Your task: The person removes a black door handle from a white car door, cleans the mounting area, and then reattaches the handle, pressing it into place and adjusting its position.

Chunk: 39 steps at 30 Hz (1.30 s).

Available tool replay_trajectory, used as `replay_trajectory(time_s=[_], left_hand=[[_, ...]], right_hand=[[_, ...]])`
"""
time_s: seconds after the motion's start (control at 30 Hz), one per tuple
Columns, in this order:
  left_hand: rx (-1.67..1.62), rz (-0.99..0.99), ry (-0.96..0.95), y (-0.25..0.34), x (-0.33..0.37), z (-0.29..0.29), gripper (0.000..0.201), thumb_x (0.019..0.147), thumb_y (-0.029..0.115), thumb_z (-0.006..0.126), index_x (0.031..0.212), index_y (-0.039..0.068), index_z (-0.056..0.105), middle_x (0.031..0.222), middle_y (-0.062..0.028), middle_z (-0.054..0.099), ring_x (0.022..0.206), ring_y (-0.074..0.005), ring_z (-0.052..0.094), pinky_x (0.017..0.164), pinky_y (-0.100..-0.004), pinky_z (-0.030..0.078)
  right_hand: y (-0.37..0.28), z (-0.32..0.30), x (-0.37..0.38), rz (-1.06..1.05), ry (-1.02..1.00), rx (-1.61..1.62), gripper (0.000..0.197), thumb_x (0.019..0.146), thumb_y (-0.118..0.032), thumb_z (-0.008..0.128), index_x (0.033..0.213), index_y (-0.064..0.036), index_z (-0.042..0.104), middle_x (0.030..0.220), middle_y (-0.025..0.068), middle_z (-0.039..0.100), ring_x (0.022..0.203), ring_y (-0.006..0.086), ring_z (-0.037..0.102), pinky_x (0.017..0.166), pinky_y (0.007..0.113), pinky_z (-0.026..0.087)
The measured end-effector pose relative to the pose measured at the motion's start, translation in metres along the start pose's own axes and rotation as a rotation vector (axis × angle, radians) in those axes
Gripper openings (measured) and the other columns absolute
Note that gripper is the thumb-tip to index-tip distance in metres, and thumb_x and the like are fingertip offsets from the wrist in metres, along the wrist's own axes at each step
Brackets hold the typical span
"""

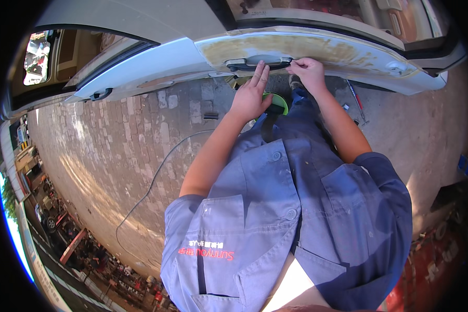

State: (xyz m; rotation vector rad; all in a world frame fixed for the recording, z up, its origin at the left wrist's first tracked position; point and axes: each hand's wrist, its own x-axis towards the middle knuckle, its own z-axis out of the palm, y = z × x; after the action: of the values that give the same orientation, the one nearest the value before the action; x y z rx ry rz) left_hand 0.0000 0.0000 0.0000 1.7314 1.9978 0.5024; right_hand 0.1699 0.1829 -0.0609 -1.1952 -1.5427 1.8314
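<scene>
Up top, both hands work at the dark door handle (259, 64) on a white car door (317, 52) with its paint sanded off around the handle. Left hand (250, 96) lies flat, fingers straight and together, tips touching the handle. Right hand (308, 72) has fingers curled, pinched on the handle's right end. A green disc (278, 102) sits just below the left hand, and a cable (151, 187) runs across the paving.

Dark door handle (259, 63) sits horiz. in a recess of the white car door panel (343, 52). Panel's sanded patch around it shows yellow-brown primer w/ rough edges.
</scene>
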Motion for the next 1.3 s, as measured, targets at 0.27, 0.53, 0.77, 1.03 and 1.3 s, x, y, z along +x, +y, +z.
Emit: replay_trajectory(time_s=[0.27, 0.53, 0.77, 1.03, 1.3], left_hand=[[-0.022, -0.013, 0.004, 0.003, -0.002, 0.002, 0.096, 0.091, 0.032, 0.074, 0.168, 0.002, 0.026, 0.177, -0.0214, 0.024, 0.127, -0.0430, 0.065, 0.104, -0.0474, 0.056], [-0.024, -0.008, 0.026, 0.001, -0.001, 0.002, 0.094, 0.091, 0.033, 0.074, 0.168, 0.001, 0.028, 0.176, -0.0219, 0.025, 0.127, -0.0436, 0.065, 0.105, -0.0473, 0.056], [-0.083, -0.065, -0.011, 0.004, -0.002, -0.001, 0.093, 0.091, 0.030, 0.074, 0.168, 0.006, 0.029, 0.177, -0.0209, 0.025, 0.127, -0.0479, 0.064, 0.105, -0.0484, 0.056], [-0.079, -0.056, -0.007, 0.004, -0.001, -0.002, 0.093, 0.091, 0.029, 0.075, 0.169, 0.007, 0.028, 0.177, -0.0200, 0.025, 0.129, -0.0474, 0.064, 0.106, -0.0479, 0.056], [-0.094, -0.053, -0.014, 0.004, -0.001, -0.003, 0.095, 0.091, 0.027, 0.075, 0.169, 0.006, 0.026, 0.177, -0.0204, 0.023, 0.139, -0.0455, 0.056, 0.109, -0.0470, 0.054]], right_hand=[[-0.001, -0.002, -0.002, 0.014, -0.006, 0.016, 0.012, 0.099, -0.003, 0.074, 0.103, 0.0082, 0.076, 0.092, 0.0158, 0.080, 0.084, 0.0185, 0.079, 0.079, 0.029, 0.063], [0.001, 0.002, -0.003, 0.154, 0.067, 0.328, 0.014, 0.100, -0.002, 0.073, 0.107, 0.0089, 0.073, 0.099, 0.0150, 0.077, 0.087, 0.0243, 0.079, 0.081, 0.034, 0.067], [0.006, 0.002, 0.002, 0.251, 0.101, 0.356, 0.013, 0.099, -0.004, 0.075, 0.104, 0.0079, 0.071, 0.100, 0.0148, 0.076, 0.090, 0.0256, 0.078, 0.084, 0.036, 0.067], [0.011, 0.002, 0.005, 0.265, 0.088, 0.396, 0.009, 0.100, 0.000, 0.070, 0.105, 0.0076, 0.071, 0.103, 0.0155, 0.075, 0.093, 0.0277, 0.078, 0.087, 0.038, 0.067], [-0.002, 0.013, -0.016, 0.080, 0.047, 0.046, 0.028, 0.105, -0.007, 0.064, 0.127, 0.0099, 0.065, 0.099, 0.0169, 0.078, 0.087, 0.0236, 0.079, 0.079, 0.034, 0.066]])
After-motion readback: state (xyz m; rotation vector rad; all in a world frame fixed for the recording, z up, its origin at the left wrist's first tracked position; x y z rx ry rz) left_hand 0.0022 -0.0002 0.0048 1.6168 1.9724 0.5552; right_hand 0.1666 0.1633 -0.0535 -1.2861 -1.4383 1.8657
